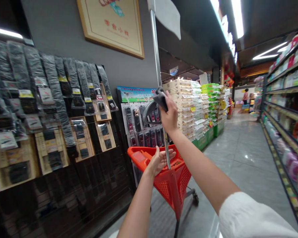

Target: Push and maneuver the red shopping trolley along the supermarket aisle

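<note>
My right hand (169, 112) is closed around a dark grey, cloth-like piece (161, 98) pressed against an upright metal pole (156, 49). Just beside it, a grey curved handle (146, 114) sticks out to the left of the pole. Lower down, my left hand (160, 161) is open with its palm turned up, its fingers reaching behind the pole's lower end. Under both hands stands a red plastic shopping cart (161, 185), and the pole rises from its near corner. A pale plate (167, 16) tops the pole, partly cut off by the frame.
Packaged belts (43, 76) and boxed goods (103, 135) hang on the left wall. Behind the cart is a display (136, 96) of carded items. Stacked cartons (186, 112) line the aisle, shelves (287, 109) run along the right, and a person (245, 96) stands far off.
</note>
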### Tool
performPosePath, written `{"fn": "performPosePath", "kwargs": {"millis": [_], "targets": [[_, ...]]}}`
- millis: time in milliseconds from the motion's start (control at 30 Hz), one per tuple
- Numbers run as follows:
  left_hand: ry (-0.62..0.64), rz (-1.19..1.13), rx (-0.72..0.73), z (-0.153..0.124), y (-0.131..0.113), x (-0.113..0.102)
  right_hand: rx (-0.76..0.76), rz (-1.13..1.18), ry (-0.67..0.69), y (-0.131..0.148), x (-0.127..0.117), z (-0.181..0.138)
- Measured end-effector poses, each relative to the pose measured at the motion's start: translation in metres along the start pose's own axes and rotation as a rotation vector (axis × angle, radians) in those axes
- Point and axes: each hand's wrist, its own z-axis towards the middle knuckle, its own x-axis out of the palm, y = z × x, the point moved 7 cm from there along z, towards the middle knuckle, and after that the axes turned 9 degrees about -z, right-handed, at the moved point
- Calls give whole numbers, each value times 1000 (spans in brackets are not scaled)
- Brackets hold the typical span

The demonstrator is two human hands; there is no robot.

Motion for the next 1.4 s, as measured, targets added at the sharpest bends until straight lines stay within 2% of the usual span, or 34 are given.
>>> {"fn": "performPosePath", "kwargs": {"millis": [167,300,400,467,567,733,833,933,1000,1067,1133,1167,1233,1333,1400], "targets": [[-23,-4,22,4,1,-4,-141,-52,251,28,17,15],[14,-8,24,7,3,-2,-373,-52,396,58,12,2],[24,14,14,6,1,2,-532,-25,482,68,4,-17],[16,65,-4,3,0,5,-588,7,523,63,-1,-32],[10,105,-24,0,-3,8,-612,66,586,42,-8,-56],[28,-19,-54,-4,-5,12,-518,38,670,-8,-21,-99],[-82,-107,-58,-4,-4,7,-464,36,710,-20,-32,-136],[-169,-145,-21,-2,-3,3,-442,72,755,-19,-47,-178],[-225,-103,-12,-1,-3,-2,-442,91,804,-16,-60,-204],[-316,63,55,-4,-13,-14,-438,107,860,-17,-75,-226],[-399,343,213,-13,-35,-28,-351,98,864,-28,-90,-243],[-417,508,290,-19,-48,-34,-251,79,826,-38,-97,-250],[-461,736,394,-31,-66,-48,39,14,678,-66,-107,-267],[-491,968,415,-42,-73,-66,447,-44,454,-92,-106,-309],[-471,1029,443,-45,-70,-71,592,-12,372,-82,-92,-336]]}}
